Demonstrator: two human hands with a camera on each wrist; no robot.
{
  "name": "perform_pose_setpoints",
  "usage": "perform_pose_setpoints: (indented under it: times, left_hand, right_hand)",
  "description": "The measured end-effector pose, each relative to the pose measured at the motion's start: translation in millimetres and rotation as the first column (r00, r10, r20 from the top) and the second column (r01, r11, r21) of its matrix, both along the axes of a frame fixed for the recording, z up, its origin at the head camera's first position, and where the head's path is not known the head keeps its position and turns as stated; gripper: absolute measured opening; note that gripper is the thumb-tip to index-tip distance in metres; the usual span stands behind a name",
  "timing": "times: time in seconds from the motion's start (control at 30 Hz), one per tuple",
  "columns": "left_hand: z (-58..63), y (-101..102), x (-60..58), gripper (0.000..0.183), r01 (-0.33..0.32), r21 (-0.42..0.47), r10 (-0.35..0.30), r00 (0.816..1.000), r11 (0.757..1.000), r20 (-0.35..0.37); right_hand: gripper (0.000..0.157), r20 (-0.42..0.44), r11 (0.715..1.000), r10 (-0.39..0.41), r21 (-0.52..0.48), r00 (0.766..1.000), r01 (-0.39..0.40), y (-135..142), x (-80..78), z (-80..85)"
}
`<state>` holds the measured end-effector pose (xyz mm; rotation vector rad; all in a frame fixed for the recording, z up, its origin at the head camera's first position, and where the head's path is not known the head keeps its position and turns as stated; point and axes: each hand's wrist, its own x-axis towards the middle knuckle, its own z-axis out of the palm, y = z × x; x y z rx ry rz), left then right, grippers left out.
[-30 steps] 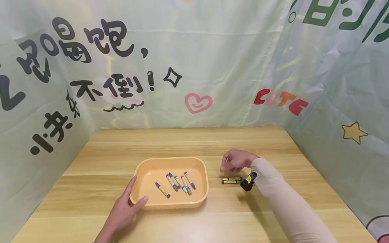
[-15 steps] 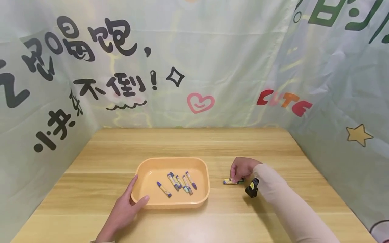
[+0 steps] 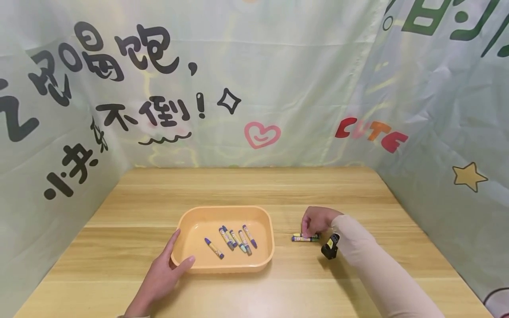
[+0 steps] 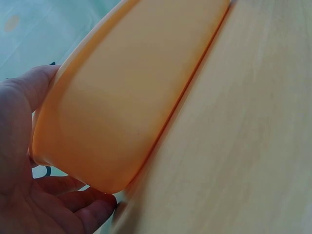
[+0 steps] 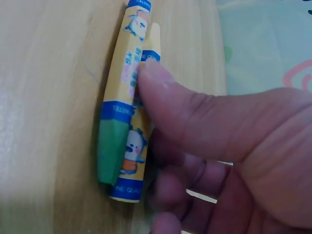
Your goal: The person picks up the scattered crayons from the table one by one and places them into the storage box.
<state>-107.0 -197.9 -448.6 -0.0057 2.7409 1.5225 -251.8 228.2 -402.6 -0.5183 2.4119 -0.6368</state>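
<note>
At the left end of a light orange plastic tray [image 3: 222,268], my left hand [image 3: 159,274] holds the corner, thumb over the rim and fingers along the outside wall. Several crayons [image 3: 226,239] in printed paper wrappers lie inside the tray. To its right, two more crayons lie side by side on the table. The nearer one, a green crayon [image 5: 112,141], is untouched in the right wrist view. Behind it, my right hand [image 3: 318,219] pinches the pale yellow crayon [image 5: 134,153], thumb against its wrapper and fingers curled on its far side, partly hidden.
The wooden table [image 3: 254,185] is bounded at the back and sides by printed fabric curtains [image 3: 302,88]. A small black camera [image 3: 330,246] hangs under my right wrist, close to the tabletop.
My right hand has come down from above and behind the two loose crayons onto the rear one. Its thumb has shifted slightly back from the front crayon. The left hand stays on the tray.
</note>
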Motion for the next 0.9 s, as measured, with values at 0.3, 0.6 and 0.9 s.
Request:
perform_pose_setpoints:
  times: [0.3,0.6,0.9]
  left_hand:
    - [0.0,0,-0.1,0.088,-0.002,0.002,0.002,1.0,1.0,0.0]
    - [-0.4,0,-1.0,0.088,0.012,0.019,-0.012,1.0,1.0,-0.015]
    - [-2.2,-1,0.0,0.087,0.024,0.03,-0.023,0.999,0.999,-0.032]
  right_hand:
    - [0.005,-0.036,0.999,-0.02,-0.047,0.999,0.018,-1,-7.7,4.6]
    - [0.015,0.079,0.951,-0.097,-0.287,0.992,0.116,-10,-15.3,11.0]
    - [0.022,0.143,0.912,-0.099,-0.382,0.985,0.148,-29,-18.7,18.3]
